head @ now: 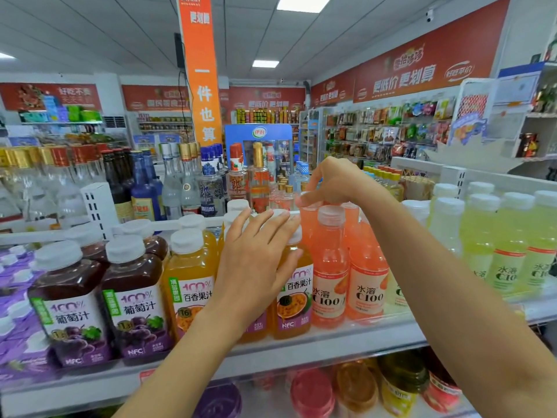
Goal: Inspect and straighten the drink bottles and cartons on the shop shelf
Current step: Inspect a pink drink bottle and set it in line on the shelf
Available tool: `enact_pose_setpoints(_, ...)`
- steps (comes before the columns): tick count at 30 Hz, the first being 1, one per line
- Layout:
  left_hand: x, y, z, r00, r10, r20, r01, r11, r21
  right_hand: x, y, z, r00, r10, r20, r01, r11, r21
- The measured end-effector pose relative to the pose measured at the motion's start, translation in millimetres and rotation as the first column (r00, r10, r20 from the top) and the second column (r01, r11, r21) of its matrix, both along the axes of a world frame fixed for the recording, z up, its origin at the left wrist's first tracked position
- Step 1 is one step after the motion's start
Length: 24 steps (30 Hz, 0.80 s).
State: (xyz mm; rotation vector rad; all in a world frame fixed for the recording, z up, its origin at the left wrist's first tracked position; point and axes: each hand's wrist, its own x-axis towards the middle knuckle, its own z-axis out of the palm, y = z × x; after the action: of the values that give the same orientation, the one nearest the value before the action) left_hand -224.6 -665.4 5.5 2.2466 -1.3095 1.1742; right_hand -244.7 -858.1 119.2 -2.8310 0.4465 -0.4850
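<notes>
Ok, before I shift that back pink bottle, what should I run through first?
1. Right hand pinching the white cap of the rear pink plastic bottle: ok.
2. Left hand resting flat on the orange passion-fruit juice bottle: ok.
3. Front pink C100 bottle upright, label facing out: ok.
4. Rear pink plastic bottle's label facing forward: cannot tell, the front row hides it.
5. Free space behind the rear pink plastic bottle: cannot tell.
</notes>
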Motion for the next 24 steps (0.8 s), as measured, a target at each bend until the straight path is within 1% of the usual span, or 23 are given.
enact_pose_setpoints(9, 1.1, -0.2, -2.1, 1.0, -0.013, -0.004, 0.013, 1.0, 0.001, -4.8, -0.4, -6.6, 0.996, 0.084, -0.008, -0.085, 0.996, -0.033)
enact_pose_setpoints(11, 1.0, -0.1, -2.9, 1.0, -0.012, -0.014, 0.012, 1.0, 0.005, -9.6, 1.1, -9.9, 0.992, 0.127, 0.026, -0.127, 0.992, -0.013)
enact_pose_setpoints(12, 0.9, 0.2, -3.1, 1.0, -0.011, -0.022, 0.011, 1.0, 0.003, -13.8, 2.5, -11.0, 0.986, 0.141, 0.085, -0.141, 0.99, -0.006)
enact_pose_setpoints(14, -0.2, 1.0, -4.1, 0.999, -0.009, -0.036, 0.009, 1.0, -0.016, -27.5, 5.0, -12.7, 0.94, 0.159, 0.303, -0.168, 0.986, 0.005)
enact_pose_setpoints(16, -4.1, 1.3, -6.5, 0.999, -0.033, -0.03, 0.031, 0.997, -0.068, -50.9, 8.8, -18.9, 0.818, 0.177, 0.547, -0.23, 0.973, 0.029)
enact_pose_setpoints(18, -13.2, -0.8, -12.2, 0.994, -0.11, 0.022, 0.112, 0.983, -0.146, -82.8, 13.2, -34.2, 0.7, 0.172, 0.693, -0.292, 0.954, 0.059)
enact_pose_setpoints(19, -20.1, -3.4, -17.1, 0.985, -0.164, 0.06, 0.172, 0.968, -0.184, -99.7, 14.6, -46.4, 0.66, 0.16, 0.734, -0.305, 0.95, 0.067)
enact_pose_setpoints(21, -37.3, -13.8, -31.8, 0.949, -0.285, 0.133, 0.309, 0.923, -0.229, -134.2, 14.5, -77.9, 0.609, 0.119, 0.784, -0.29, 0.954, 0.08)
enact_pose_setpoints(22, -46.9, -21.7, -42.2, 0.925, -0.349, 0.152, 0.377, 0.897, -0.231, -150.7, 12.6, -97.6, 0.596, 0.091, 0.798, -0.269, 0.959, 0.092)
enact_pose_setpoints(24, -65.8, -42.8, -70.9, 0.868, -0.475, 0.145, 0.496, 0.845, -0.203, -181.3, 4.6, -142.7, 0.594, 0.014, 0.804, -0.202, 0.97, 0.133)
